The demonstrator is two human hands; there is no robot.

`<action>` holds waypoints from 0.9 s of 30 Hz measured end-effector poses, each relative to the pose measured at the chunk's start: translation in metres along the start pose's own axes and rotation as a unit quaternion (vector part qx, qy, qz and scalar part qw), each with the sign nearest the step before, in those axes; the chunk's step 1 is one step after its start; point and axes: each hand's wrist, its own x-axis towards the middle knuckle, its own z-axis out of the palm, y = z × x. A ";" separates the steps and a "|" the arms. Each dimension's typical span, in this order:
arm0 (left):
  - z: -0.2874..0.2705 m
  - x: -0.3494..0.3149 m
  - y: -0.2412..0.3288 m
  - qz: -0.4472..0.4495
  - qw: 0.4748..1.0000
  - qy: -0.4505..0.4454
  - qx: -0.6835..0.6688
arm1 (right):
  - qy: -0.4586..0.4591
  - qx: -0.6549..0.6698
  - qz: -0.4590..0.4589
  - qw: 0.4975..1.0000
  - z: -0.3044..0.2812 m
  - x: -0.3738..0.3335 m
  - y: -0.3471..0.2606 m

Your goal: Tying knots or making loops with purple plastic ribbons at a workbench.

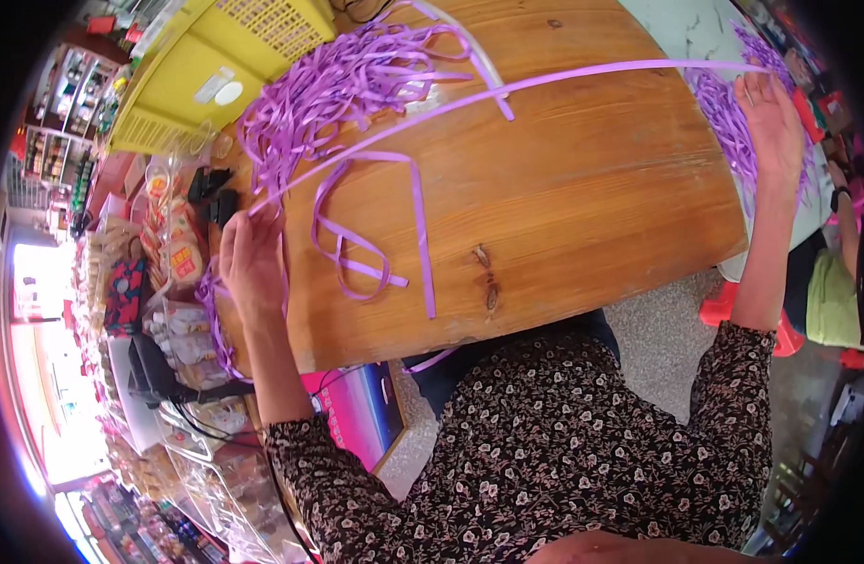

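A long purple flat strap (545, 77) is stretched over the wooden table (582, 188) between my two hands. At the table's left edge, my left hand (251, 258) is closed on one end of it. Far out to the right, my right hand (772, 127) has its fingertips closed on the strap near its other end. A tangled heap of purple straps (329, 89) lies at the back left of the table. One loose looped strap (416, 202) rests in front of that heap. Beneath and beside my right hand is another purple bundle (719, 108), on a white surface.
A yellow plastic basket (178, 99) stands at the back left. Packaged goods (181, 254) and a clear box (225, 493) crowd the left side. A red stool (787, 334) is at the right, near another person's arm (846, 230).
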 end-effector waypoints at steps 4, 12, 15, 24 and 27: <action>-0.002 0.012 -0.016 -0.042 0.973 0.047 -0.222 | 0.127 0.188 -0.020 0.974 0.041 0.005 0.020; 0.038 0.011 -0.010 -0.032 0.908 0.005 -0.417 | 0.119 0.328 -0.042 0.936 0.070 0.021 0.028; 0.066 0.002 -0.013 -0.055 0.948 -0.036 -0.313 | 0.073 0.344 -0.023 0.936 0.064 0.017 0.035; 0.132 -0.031 -0.017 -0.107 0.975 -0.086 -0.176 | 0.041 -0.208 0.094 0.973 0.172 0.019 0.115; 0.142 -0.034 -0.018 -0.115 0.969 -0.134 -0.172 | -0.050 -0.320 0.109 0.940 0.203 0.018 0.126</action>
